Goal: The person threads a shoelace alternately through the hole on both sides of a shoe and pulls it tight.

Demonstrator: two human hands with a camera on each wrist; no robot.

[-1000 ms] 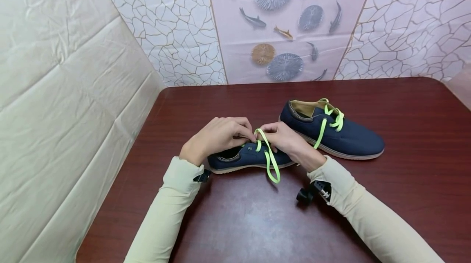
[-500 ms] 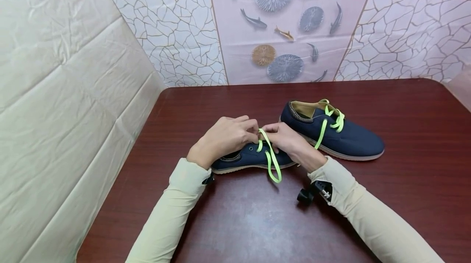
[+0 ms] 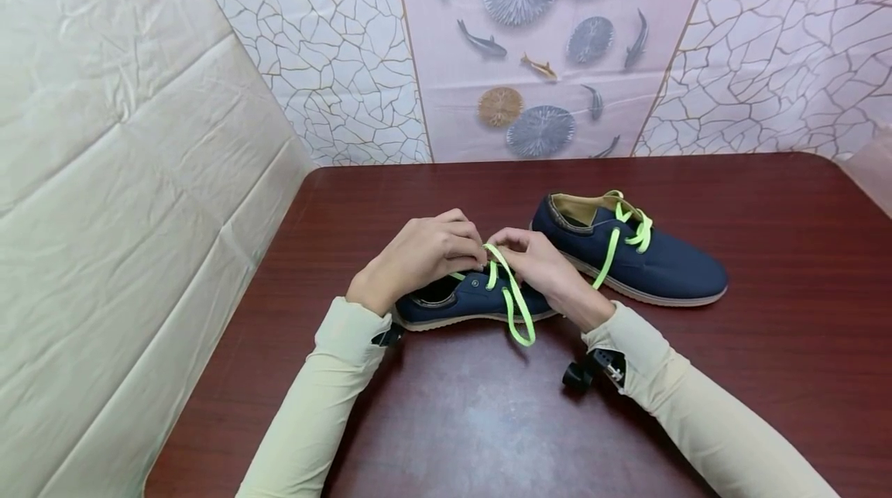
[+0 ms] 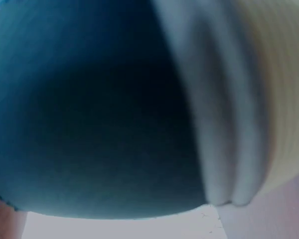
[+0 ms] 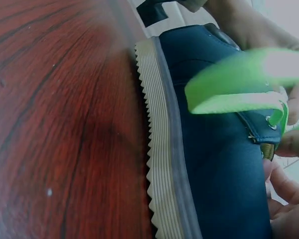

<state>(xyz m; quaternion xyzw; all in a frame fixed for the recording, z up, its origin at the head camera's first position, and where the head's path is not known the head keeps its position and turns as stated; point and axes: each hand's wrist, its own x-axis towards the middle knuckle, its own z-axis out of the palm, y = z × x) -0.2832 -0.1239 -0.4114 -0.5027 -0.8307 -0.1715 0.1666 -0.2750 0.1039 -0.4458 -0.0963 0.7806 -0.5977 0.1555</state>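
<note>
A navy shoe (image 3: 481, 303) with a pale sole lies on its sole in the head view, between both hands. Its neon-green shoelace (image 3: 519, 312) runs through the front eyelets and hangs in a long loop over the near side. My left hand (image 3: 421, 256) is bent over the shoe's opening, fingertips pinching at the lace by the eyelets. My right hand (image 3: 543, 269) pinches the lace close to those fingertips, over the tongue. In the right wrist view, right fingers (image 5: 286, 184) sit beside the eyelets. The shoe's side (image 4: 89, 124) fills the left wrist view, which hides the left fingers.
A second navy shoe (image 3: 662, 262), laced in the same green, stands behind and right of my right hand, toe to the right. Both rest on a dark red wooden table (image 3: 446, 413). A pale fabric wall (image 3: 139, 173) rises on the left, a patterned one (image 3: 334, 56) at the back.
My left hand moved right toward the right fingertips, then slightly back left, uncovering more of the shoe's opening. The right hand and the hanging loop have barely shifted.
</note>
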